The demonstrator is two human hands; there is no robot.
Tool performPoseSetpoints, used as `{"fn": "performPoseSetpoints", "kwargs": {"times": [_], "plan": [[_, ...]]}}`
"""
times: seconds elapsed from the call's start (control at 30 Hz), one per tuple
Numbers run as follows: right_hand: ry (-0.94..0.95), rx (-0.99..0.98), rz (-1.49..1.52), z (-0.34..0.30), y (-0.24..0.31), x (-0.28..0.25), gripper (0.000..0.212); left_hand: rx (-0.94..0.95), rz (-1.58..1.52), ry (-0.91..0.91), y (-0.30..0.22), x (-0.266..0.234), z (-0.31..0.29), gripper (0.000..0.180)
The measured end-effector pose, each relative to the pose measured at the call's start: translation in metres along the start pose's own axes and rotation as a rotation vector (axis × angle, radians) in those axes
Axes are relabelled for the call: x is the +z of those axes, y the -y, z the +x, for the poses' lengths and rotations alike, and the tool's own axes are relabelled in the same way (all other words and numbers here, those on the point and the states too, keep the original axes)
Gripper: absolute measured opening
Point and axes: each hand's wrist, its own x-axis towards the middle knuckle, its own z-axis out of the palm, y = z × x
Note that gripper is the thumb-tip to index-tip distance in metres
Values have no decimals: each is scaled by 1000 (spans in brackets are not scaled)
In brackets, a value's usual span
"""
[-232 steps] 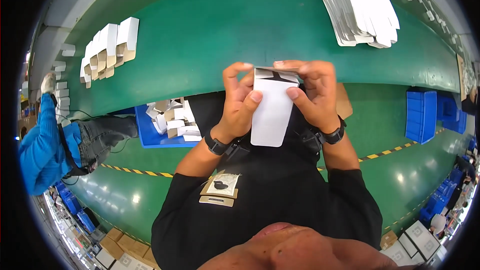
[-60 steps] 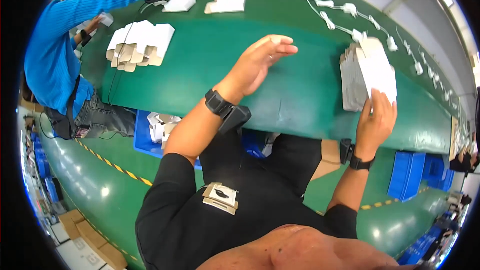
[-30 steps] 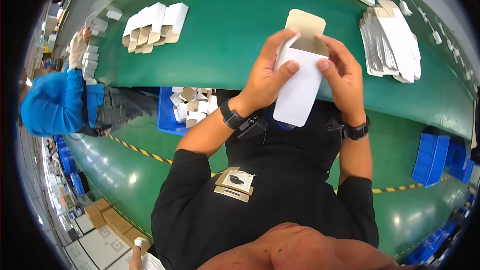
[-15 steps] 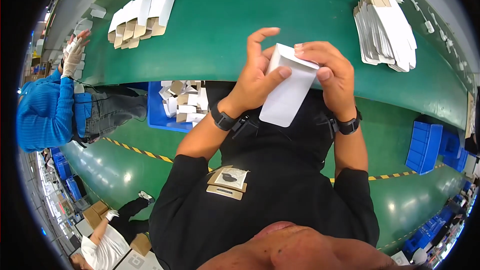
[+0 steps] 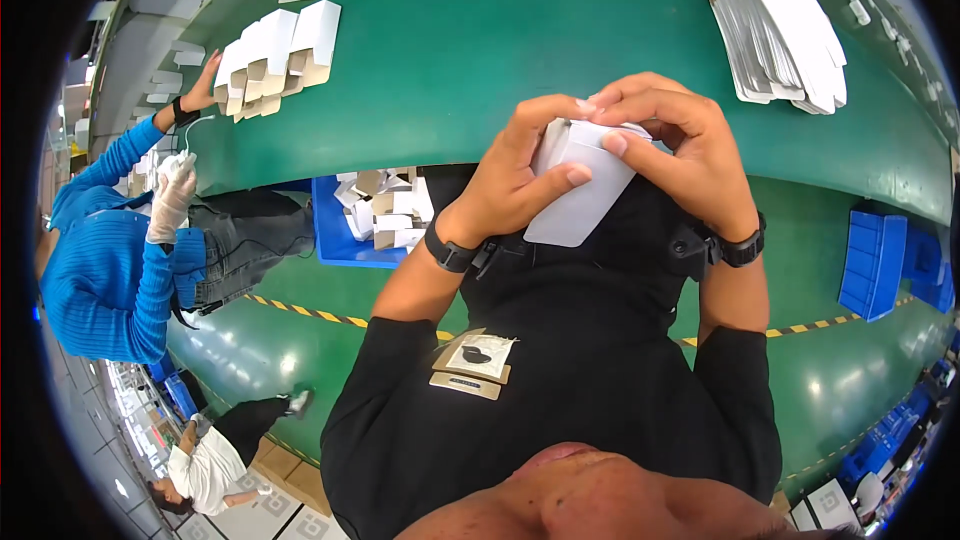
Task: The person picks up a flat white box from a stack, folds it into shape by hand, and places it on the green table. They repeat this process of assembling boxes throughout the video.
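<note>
Both my hands are closed round a small white carton [image 5: 572, 202] at the near edge of the green table. My left hand [image 5: 520, 165] grips its left side, with the thumb across the front face. On the other side my right hand [image 5: 685, 145] holds the top right, thumb and fingers pressing at the end flaps. The fingers cover much of that upper end. The carton tilts with its far end toward my chest.
A pile of flat white cartons [image 5: 785, 40] lies at the right of the table [image 5: 500, 30]. Opened cartons [image 5: 280, 55] stand at the left, where a co-worker in a blue sweater [image 5: 110, 290] reaches. Under the edge sits a blue bin [image 5: 325, 225] of small boxes.
My right thumb has moved onto the carton's upper end, and its flap now looks folded down. The co-worker's bare hand has reached the left cartons. My view has shifted slightly.
</note>
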Motion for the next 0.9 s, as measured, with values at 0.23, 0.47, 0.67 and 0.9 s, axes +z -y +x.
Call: {"fn": "performPoseSetpoints", "kwargs": {"times": [0.23,0.47,0.67,0.9], "plan": [[9,-270,-437,-9,-14,-2,25,-132,-219,-86,0,9,8,44],[-127,-190,3,15,-50,0,33,-173,-85,-24,-14,-20,41,42],[-142,-264,116,33,-54,6,30,-119,139,113,-15,-38,38,48],[-212,-253,110,19,-68,-1,38,-299,-209,6,-1,-19,30,79]]}}
